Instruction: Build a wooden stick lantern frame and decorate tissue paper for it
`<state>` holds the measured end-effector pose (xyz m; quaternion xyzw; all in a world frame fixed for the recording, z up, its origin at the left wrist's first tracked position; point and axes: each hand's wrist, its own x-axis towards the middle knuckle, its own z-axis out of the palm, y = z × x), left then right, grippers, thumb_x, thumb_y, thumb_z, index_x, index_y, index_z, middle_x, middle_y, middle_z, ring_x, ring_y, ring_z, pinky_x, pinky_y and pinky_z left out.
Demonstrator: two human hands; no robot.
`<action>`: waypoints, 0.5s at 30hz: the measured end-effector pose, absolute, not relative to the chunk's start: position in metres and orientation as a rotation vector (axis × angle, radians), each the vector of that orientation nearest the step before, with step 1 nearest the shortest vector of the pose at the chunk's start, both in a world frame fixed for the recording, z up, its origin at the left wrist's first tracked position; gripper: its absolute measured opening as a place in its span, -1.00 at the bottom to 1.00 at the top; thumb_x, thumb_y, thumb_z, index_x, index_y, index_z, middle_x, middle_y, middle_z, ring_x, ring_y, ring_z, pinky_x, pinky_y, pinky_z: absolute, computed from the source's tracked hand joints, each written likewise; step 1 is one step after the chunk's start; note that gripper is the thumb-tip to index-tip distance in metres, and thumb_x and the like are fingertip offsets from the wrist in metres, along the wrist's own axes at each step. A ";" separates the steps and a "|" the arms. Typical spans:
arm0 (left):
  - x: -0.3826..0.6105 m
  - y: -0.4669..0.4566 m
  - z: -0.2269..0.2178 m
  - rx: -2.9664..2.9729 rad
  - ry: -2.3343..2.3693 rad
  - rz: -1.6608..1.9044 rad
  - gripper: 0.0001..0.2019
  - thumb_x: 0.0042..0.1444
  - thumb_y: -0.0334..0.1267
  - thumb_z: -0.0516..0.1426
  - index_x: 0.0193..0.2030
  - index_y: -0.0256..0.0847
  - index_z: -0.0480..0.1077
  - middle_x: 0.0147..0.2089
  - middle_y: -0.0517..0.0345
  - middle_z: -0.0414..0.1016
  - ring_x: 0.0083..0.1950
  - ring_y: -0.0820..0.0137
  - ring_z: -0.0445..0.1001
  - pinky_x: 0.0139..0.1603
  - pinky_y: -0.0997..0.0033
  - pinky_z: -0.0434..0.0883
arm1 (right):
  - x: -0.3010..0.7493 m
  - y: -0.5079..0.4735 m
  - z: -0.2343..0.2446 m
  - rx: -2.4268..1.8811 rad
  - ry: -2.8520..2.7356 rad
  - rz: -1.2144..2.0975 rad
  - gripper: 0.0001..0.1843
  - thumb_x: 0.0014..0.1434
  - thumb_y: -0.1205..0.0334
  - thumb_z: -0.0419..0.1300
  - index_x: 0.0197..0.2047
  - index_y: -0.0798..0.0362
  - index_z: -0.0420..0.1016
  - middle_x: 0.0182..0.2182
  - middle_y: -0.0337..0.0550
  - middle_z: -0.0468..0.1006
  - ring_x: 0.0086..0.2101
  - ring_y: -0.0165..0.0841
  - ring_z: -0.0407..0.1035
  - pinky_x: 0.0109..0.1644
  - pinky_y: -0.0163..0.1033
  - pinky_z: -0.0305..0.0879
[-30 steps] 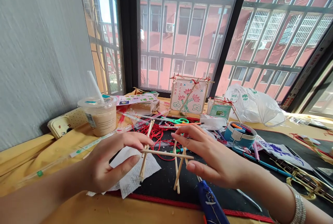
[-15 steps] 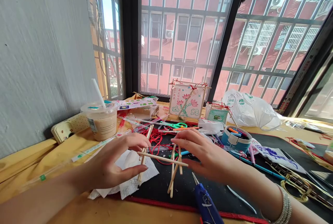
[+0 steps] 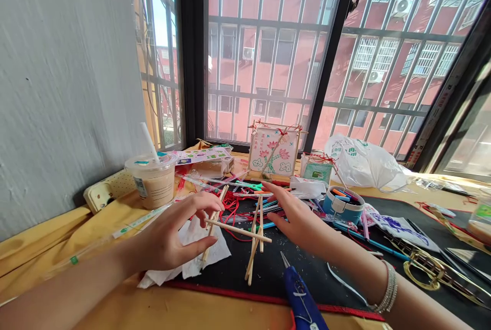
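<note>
A small frame of pale wooden sticks [image 3: 240, 230] stands on the black mat, with crossed legs at each side and a crossbar between them. My left hand [image 3: 174, 235] holds its left legs, thumb low and fingers near the top. To the right of the frame, my right hand [image 3: 293, 212] hovers with its fingers stretched out and nothing in them. In front of that hand lies a blue glue gun [image 3: 301, 297], its metal tip pointing at the frame. White tissue [image 3: 192, 253] lies under the left legs, and a tangle of red cord [image 3: 230, 207] is behind.
A lidded drink cup [image 3: 151, 181] with a straw stands at the left. Behind are green scissors [image 3: 251, 185], a lotus-pattern panel on a stick frame [image 3: 272, 153] and a plastic bag [image 3: 364, 161]. A blue pen tub [image 3: 343, 207] sits at the right.
My right hand has come off the frame's right legs and moved up and right, with its fingers opening. My left hand remains at the left legs. The view has shifted slightly.
</note>
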<state>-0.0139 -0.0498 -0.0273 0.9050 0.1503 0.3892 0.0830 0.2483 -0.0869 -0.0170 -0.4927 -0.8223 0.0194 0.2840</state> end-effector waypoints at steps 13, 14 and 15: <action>-0.020 -0.045 -0.024 2.698 0.383 1.119 -0.67 0.20 -0.07 -0.04 0.05 -0.15 0.11 0.00 -0.02 0.24 -0.17 0.36 0.33 -0.24 0.39 0.40 | 0.247 -0.073 -0.028 -1.185 -2.028 0.489 -0.53 0.13 0.41 0.00 0.14 0.08 0.16 -0.06 -0.03 0.43 -0.16 -0.36 0.37 -0.11 -0.18 0.37; -0.021 -0.045 -0.024 2.678 0.387 1.161 -0.66 0.20 -0.04 -0.07 0.04 -0.15 0.11 0.00 -0.01 0.23 -0.18 0.37 0.33 -0.25 0.39 0.39 | 0.249 -0.072 -0.027 -1.201 -2.011 0.483 -0.51 0.12 0.43 -0.01 0.14 0.08 0.14 -0.05 -0.03 0.43 -0.17 -0.37 0.38 -0.10 -0.17 0.36; -0.021 -0.045 -0.023 2.655 0.403 1.216 -0.67 0.21 -0.04 -0.09 0.03 -0.15 0.12 0.00 0.01 0.23 -0.20 0.38 0.32 -0.26 0.39 0.38 | 0.252 -0.070 -0.025 -1.216 -1.997 0.469 -0.50 0.11 0.45 -0.02 0.14 0.07 0.14 -0.05 -0.03 0.44 -0.18 -0.37 0.38 -0.10 -0.16 0.36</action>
